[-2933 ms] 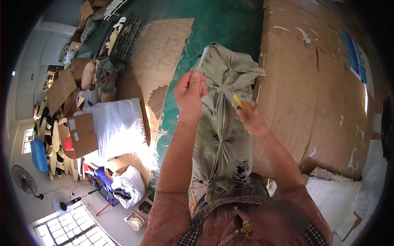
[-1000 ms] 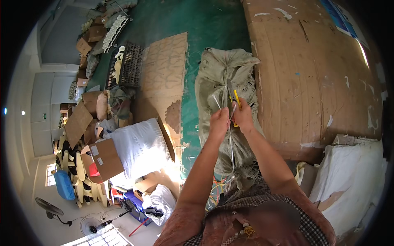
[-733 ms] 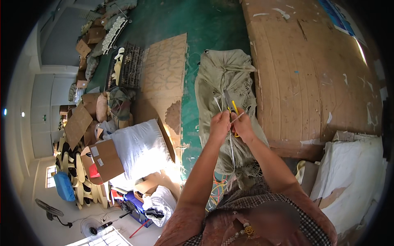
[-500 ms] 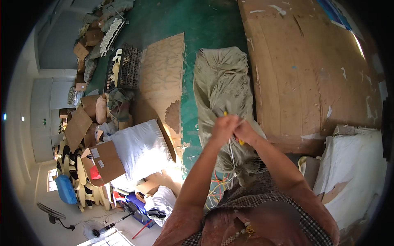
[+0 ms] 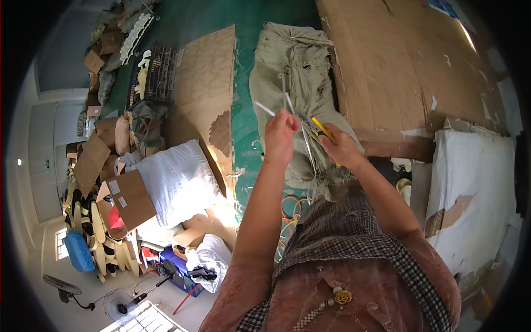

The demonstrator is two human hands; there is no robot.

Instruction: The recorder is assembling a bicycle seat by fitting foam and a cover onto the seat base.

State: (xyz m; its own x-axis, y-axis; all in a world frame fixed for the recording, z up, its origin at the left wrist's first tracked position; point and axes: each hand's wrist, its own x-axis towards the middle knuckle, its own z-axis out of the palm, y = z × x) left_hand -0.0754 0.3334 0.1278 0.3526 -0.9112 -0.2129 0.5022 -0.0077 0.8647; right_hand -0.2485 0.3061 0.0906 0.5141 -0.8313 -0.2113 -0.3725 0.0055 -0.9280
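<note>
Nearest, left hand fisted on thin white cords, ends poking up; right hand pinched around a yellow tool, both over a khaki sack lying on green floor. Probably light, limp, slippery cords (best gripped low, near the sack); cardboard beyond.

The green floor carried an olive sack at twelve o'clock — cardboard sheets at one, a white bag at nine.
</note>
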